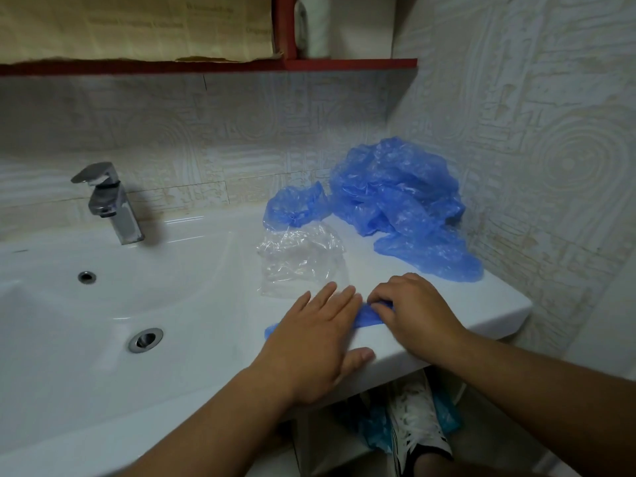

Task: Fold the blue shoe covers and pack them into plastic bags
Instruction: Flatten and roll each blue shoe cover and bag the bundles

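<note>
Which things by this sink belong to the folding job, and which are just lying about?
Job: left hand, right hand, folded shoe cover under them, pile of blue shoe covers, clear plastic bag.
Lying about: faucet, drain, red shelf, white roll.

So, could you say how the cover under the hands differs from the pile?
The cover is a flat strip; the pile is crumpled and puffy. The cover lies at the front edge under the left hand and right hand; the pile sits untouched by the wall. Both are blue plastic.
</note>
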### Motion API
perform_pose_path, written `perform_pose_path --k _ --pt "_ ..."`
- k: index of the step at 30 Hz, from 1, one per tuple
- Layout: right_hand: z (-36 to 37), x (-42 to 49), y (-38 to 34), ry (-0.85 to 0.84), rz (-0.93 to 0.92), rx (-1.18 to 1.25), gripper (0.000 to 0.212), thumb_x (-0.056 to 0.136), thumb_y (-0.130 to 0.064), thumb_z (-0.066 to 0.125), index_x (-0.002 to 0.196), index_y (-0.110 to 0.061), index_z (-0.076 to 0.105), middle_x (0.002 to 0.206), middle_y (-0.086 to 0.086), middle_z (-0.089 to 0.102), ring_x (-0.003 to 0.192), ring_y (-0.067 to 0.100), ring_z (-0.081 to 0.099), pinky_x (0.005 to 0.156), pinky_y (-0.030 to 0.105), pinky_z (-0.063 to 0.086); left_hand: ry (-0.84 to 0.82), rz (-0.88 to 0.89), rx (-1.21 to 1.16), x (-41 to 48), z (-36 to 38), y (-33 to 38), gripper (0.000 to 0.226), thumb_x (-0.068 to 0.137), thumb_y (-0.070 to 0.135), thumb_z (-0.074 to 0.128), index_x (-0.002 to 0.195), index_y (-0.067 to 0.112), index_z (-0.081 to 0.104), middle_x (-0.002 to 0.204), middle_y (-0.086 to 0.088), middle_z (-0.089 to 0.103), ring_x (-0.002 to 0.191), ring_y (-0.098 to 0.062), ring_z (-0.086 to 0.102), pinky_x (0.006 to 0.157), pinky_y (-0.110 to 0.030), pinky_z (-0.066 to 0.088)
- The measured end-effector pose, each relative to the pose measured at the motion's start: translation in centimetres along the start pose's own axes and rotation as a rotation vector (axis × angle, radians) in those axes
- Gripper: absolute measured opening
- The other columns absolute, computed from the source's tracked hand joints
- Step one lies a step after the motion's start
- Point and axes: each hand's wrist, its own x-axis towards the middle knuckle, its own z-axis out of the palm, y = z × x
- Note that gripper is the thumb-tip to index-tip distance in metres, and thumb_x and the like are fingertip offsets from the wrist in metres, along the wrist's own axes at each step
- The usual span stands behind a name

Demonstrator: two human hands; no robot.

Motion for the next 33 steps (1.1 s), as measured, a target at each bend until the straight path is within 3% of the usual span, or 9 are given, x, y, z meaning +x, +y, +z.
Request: perform_pose_path --k 3,7,11,14,17,26,29,31,33 --pt "-0.2 -0.1 0.0 -0.014 -0.018 -0.025 0.022 0.099 -0.033 0.052 0.112 -0.029 0.069 0.105 -0.007 0.067 0.096 0.01 0.051 0.091 0.023 0.038 -0.063 0.028 0.015 -0.7 0.0 -0.5 0.07 0.099 0.061 0.02 0.158 0.027 0.003 0.166 0.008 0.001 0.152 -0.011 -0.004 0.123 -0.032 -0.004" --pt "-0.2 -0.1 0.1 -0.017 -0.019 -0.06 0.024 0.1 -0.033 0.05 0.114 -0.03 0.069 0.107 -0.007 0.065 0.096 0.009 0.05 0.09 0.022 0.04 -0.138 0.034 0.006 -1.7 0.4 -1.4 0.074 0.097 0.065 0.015 0.157 0.028 -0.006 0.164 0.011 -0.01 0.15 -0.007 -0.012 0.122 -0.029 -0.007" --pt "-0.5 -0.4 -0.1 0.021 -0.142 -0.22 0.031 0.096 -0.026 0.059 0.127 -0.027 0.065 0.129 -0.004 0.062 0.119 0.016 0.053 0.113 0.03 0.028 -0.163 0.024 -0.012 -1.7 0.4 -1.6 0.081 0.093 0.072 0.017 0.157 0.03 -0.008 0.164 0.013 -0.013 0.15 -0.005 -0.012 0.122 -0.029 -0.006" --pt "-1.3 -1.7 -1.4 -0.205 -0.283 -0.155 0.05 0.103 -0.038 0.041 0.152 -0.029 0.033 0.16 -0.01 0.027 0.148 0.01 0.02 0.122 0.031 0.003 -0.147 0.024 -0.015 -1.8 0.5 -1.5 0.081 0.093 0.072 0.018 0.157 0.03 -0.009 0.163 0.013 -0.013 0.15 -0.005 -0.012 0.122 -0.029 -0.006" --pt "-1.8 -3.0 -1.3 -0.517 -0.248 -0.104 0.063 0.103 -0.052 0.024 0.156 -0.033 -0.003 0.163 -0.017 -0.006 0.149 0.0 -0.009 0.123 0.029 -0.005 -0.143 0.006 -0.066 -1.9 0.6 -1.6 0.079 0.093 0.071 0.016 0.156 0.032 -0.01 0.163 0.015 -0.013 0.149 -0.003 -0.013 0.122 -0.028 -0.006" --pt "-2.1 -2.8 1.0 -0.582 -0.221 -0.084 0.06 0.1 -0.057 0.02 0.151 -0.044 -0.01 0.157 -0.021 -0.022 0.145 0.0 -0.023 0.122 0.031 -0.009 -0.158 -0.122 -0.138 -3.9 -0.1 -2.9 0.096 0.074 0.078 -0.009 0.157 0.029 -0.009 0.162 0.015 -0.015 0.148 0.0 -0.013 0.117 -0.021 -0.011" --pt "-2.1 -2.8 1.1 -0.571 -0.226 -0.081 0.062 0.101 -0.057 0.023 0.153 -0.043 -0.007 0.16 -0.02 -0.018 0.146 0.0 -0.02 0.121 0.029 -0.011 -0.086 -0.215 -0.142 -4.4 -0.1 -2.5 0.113 0.064 0.084 -0.02 0.158 0.027 0.007 0.164 0.013 0.002 0.151 -0.007 0.004 0.121 -0.026 0.003" --pt "-2.1 -2.9 1.3 -0.565 -0.23 -0.072 0.062 0.101 -0.057 0.026 0.154 -0.044 -0.003 0.16 -0.021 -0.015 0.146 -0.001 -0.018 0.119 0.027 -0.012 0.061 -0.248 -0.116 -4.4 -0.3 -2.2 0.094 0.077 0.08 -0.004 0.146 0.029 0.036 0.153 0.013 0.034 0.141 -0.013 0.035 0.115 -0.028 0.027" --pt "-2.2 -2.8 1.5 -0.565 -0.222 -0.026 0.059 0.102 -0.054 0.028 0.153 -0.046 0.002 0.159 -0.024 -0.012 0.146 -0.004 -0.016 0.119 0.025 -0.012 0.178 -0.207 -0.153 -4.1 -0.8 -2.0 0.066 0.088 0.064 0.02 0.14 0.033 0.047 0.146 0.011 0.045 0.13 -0.013 0.046 0.108 -0.026 0.035"
